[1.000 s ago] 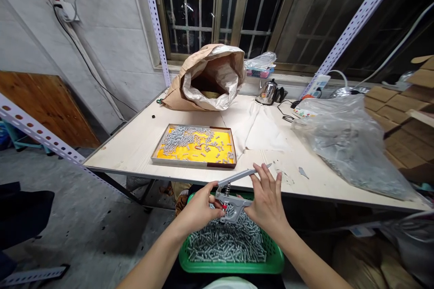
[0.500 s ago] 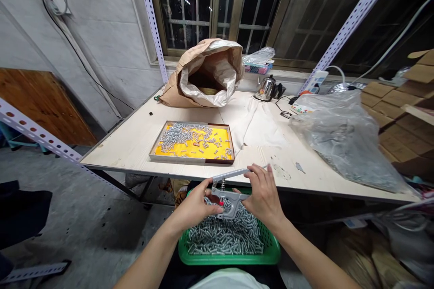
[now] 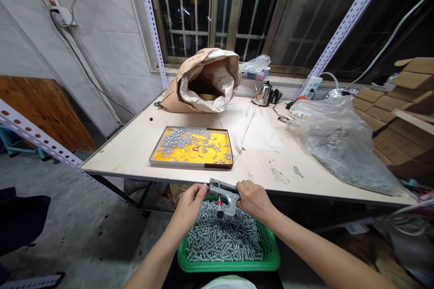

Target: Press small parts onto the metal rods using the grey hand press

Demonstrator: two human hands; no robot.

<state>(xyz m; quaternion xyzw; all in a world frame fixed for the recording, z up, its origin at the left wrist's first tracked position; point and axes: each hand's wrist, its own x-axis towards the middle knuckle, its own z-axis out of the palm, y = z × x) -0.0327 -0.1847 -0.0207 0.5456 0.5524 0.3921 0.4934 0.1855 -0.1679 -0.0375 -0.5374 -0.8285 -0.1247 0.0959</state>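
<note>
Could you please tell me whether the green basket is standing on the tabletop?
No, the green basket of small metal pieces sits lower than the table, by its near edge.

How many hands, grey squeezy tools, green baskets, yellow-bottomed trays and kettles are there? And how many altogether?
Hands: 2, the left hand and right hand
Grey tool: 1
Green basket: 1
Yellow-bottomed tray: 1
Kettle: 1
Total: 6

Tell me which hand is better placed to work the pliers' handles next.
Probably your right hand: it is wrapped around the handle end of the gray hand-press pliers. Your left hand is pinched beside the head end; whether it holds anything is unclear.
</note>
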